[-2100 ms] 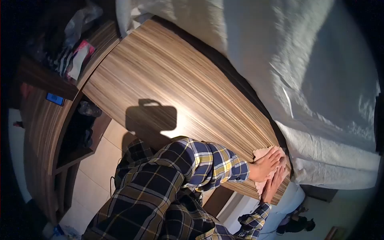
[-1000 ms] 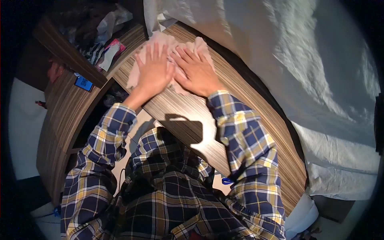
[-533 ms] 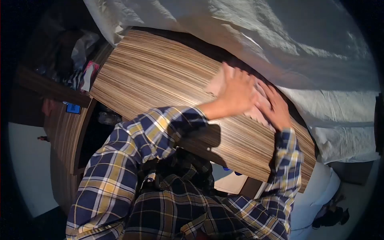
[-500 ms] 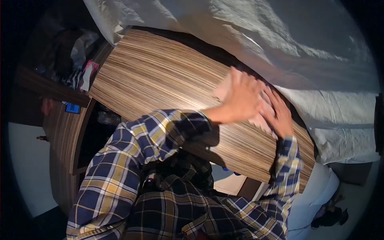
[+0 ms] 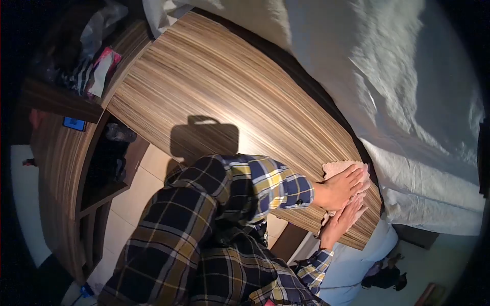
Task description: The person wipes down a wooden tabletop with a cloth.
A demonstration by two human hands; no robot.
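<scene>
A pale pink cloth (image 5: 334, 168) lies on the wood-grain tabletop (image 5: 204, 76), near its right end. My left hand (image 5: 341, 188) rests flat on the cloth with its fingers stretched out. Just below it, my right hand (image 5: 343, 220) also lies on the cloth, its fingers extended and close to the left hand. Both palms face down and hide part of the cloth. Neither hand is wrapped round anything.
Grey-white fabric (image 5: 398, 127) hangs along the tabletop's far edge. At left stands a wooden shelf unit (image 5: 64, 168) with a blue-screened phone (image 5: 74, 124) and plastic-wrapped items (image 5: 101, 74). Pale floor tiles (image 5: 125, 204) show below. A dark shape (image 5: 384, 278) is at lower right.
Both hands and the cloth have moved along the tabletop towards its right end. The right hand now sits below the left. The camera view has turned too.
</scene>
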